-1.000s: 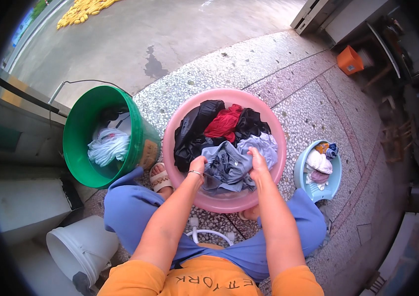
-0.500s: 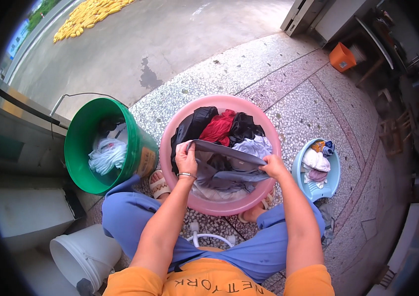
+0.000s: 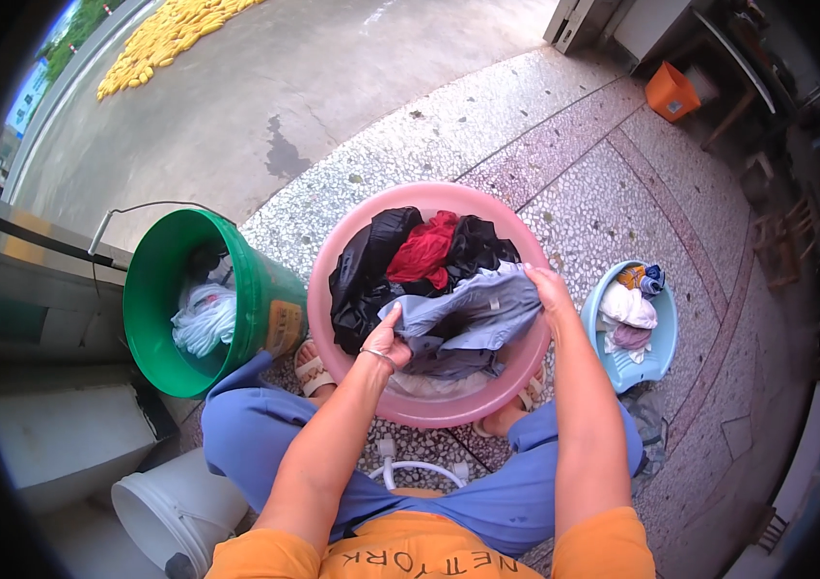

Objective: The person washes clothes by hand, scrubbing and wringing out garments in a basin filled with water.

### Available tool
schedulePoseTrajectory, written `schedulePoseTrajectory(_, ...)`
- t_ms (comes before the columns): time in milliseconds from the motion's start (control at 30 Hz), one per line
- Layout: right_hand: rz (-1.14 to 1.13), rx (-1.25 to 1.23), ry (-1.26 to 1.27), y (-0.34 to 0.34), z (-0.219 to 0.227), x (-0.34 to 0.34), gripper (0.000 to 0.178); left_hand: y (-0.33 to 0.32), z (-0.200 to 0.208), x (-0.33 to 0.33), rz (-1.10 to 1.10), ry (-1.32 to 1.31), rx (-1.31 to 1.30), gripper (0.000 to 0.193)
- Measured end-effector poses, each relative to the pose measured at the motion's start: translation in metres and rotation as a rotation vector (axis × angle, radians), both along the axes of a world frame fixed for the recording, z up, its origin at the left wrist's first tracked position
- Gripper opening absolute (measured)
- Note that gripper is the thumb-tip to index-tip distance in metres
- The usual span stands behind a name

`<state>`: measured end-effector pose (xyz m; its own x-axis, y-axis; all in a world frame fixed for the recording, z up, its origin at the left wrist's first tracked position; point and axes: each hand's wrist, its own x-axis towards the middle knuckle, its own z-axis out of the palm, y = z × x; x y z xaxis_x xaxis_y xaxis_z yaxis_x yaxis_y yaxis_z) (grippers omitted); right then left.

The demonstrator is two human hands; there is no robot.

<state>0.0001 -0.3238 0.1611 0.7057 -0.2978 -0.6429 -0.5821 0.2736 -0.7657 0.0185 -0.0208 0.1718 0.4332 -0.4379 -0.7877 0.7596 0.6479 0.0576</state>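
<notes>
Between my two hands a blue-grey garment [image 3: 473,314] is spread over the near half of a pink basin [image 3: 331,253]. My left hand [image 3: 388,343] grips its left edge, the thumb on top. At the right, my right hand [image 3: 550,289] is closed on the garment's other edge, near the basin's rim. Behind it in the basin lie black clothes [image 3: 364,262] and a red cloth [image 3: 422,253]. A pale wet cloth [image 3: 439,384] shows at the basin's near side. Which part of the garment each hand holds cannot be made out.
A green bucket [image 3: 270,280] with white cloth [image 3: 205,314] stands left of the basin. To the right is a light-blue tub [image 3: 656,362] holding small clothes [image 3: 628,307]. A white bucket [image 3: 164,507] sits at lower left, an orange bin [image 3: 670,92] at far right. Yellow corn cobs [image 3: 164,43] lie outside.
The garment's taut edge has slackened, and more of its surface lies open. My left hand has moved down and right; my right hand has gone up and slightly right.
</notes>
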Motion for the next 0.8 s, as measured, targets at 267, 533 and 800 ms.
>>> schedulePoseTrajectory(267, 0.650, -1.217, 0.114, -0.045, 0.076, 0.007, 0.025, 0.009, -0.036, -0.006, -0.024, 0.010, 0.025, 0.029)
schedulePoseTrajectory(533, 0.258, -1.000, 0.165, -0.137, 0.033, -0.164, 0.021, -0.007, -0.056, -0.010, -0.313, -0.264, 0.466, 0.025)
schedulePoseTrajectory(800, 0.000, -1.058, 0.250, -0.005, -0.076, -0.340, 0.020, -0.007, -0.061, 0.000, -0.300, -0.582, 0.609, 0.026)
